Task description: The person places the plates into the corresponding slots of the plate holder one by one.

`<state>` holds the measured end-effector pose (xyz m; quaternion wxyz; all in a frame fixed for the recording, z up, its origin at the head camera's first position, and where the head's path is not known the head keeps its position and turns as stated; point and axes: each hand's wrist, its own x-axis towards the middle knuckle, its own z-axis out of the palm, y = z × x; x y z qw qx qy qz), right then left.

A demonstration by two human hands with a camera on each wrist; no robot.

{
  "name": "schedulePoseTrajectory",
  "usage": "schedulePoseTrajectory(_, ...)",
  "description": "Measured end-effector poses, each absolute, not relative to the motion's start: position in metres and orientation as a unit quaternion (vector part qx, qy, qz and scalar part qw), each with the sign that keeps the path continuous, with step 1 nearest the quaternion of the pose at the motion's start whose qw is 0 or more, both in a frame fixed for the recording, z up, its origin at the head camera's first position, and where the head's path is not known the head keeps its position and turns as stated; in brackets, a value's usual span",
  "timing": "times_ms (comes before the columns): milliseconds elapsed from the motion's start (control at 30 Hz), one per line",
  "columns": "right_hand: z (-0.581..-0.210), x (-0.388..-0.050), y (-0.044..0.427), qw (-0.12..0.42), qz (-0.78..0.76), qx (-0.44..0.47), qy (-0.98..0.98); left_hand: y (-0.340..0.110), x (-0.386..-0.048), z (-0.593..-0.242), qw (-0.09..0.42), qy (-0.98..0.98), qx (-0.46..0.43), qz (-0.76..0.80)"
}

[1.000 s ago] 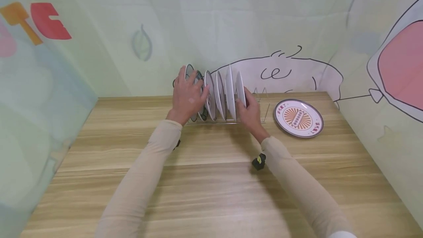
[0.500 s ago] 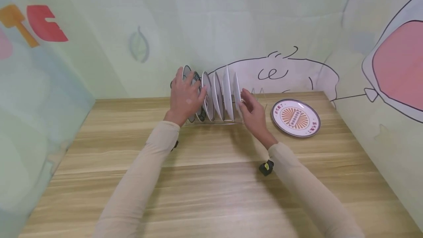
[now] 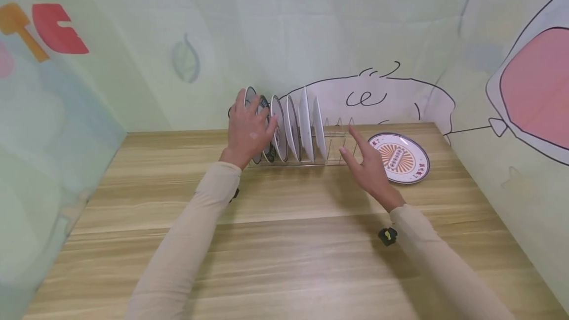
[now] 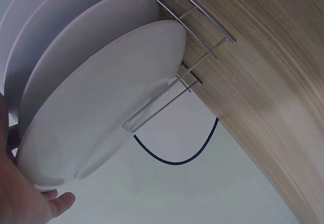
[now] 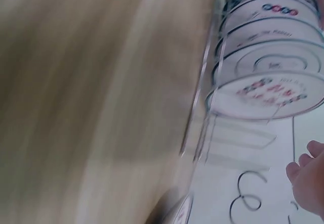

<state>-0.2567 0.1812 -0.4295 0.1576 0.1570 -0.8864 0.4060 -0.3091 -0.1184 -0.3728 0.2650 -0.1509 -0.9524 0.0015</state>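
Several white plates stand on edge in a metal wire rack (image 3: 333, 163) against the back wall. My left hand (image 3: 249, 130) holds the plates at the rack's left end, fingers over their upper rims. In the left wrist view its fingertips curl past the rim of the outermost plate (image 4: 101, 102). My right hand (image 3: 369, 172) is apart from the rack, thumb and fingers spread, holding nothing. It hovers just left of a loose patterned plate (image 3: 404, 157) lying on the table and partly covers its left edge. The rightmost racked plate (image 3: 318, 130) stands untouched; its printed face (image 5: 273, 97) shows in the right wrist view.
Bare wire slots (image 3: 340, 144) lie at the rack's right end. The wood-grain table (image 3: 284, 260) stretches in front of it. A printed cloth backdrop (image 3: 249, 28) closes off the back and both sides.
My right hand has let go of the rightmost racked plate and moved right, towards the loose plate, with its fingers spreading. The left hand has stayed on the left-end plates.
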Motion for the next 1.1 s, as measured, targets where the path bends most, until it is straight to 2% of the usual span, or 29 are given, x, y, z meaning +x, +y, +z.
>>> schedulePoseTrajectory(200, -0.44, -0.256, 0.208, 0.153, 0.328, 0.171, -0.916, -0.119, -0.309, -0.374, 0.279, -0.948, -0.152, -0.007)
schedulePoseTrajectory(367, -0.45, -0.259, 0.227, 0.154, 0.258, 0.184, -0.936, -0.119, -0.308, -0.372, 0.266, -0.953, -0.146, -0.007)
schedulePoseTrajectory(600, -0.462, -0.259, 0.251, 0.121, 0.177, 0.157, -0.964, -0.118, -0.308, -0.373, 0.271, -0.951, -0.15, -0.014)
schedulePoseTrajectory(1100, -0.476, -0.255, 0.285, 0.034, 0.124, 0.116, -0.985, -0.118, -0.308, -0.374, 0.279, -0.948, -0.155, -0.004)
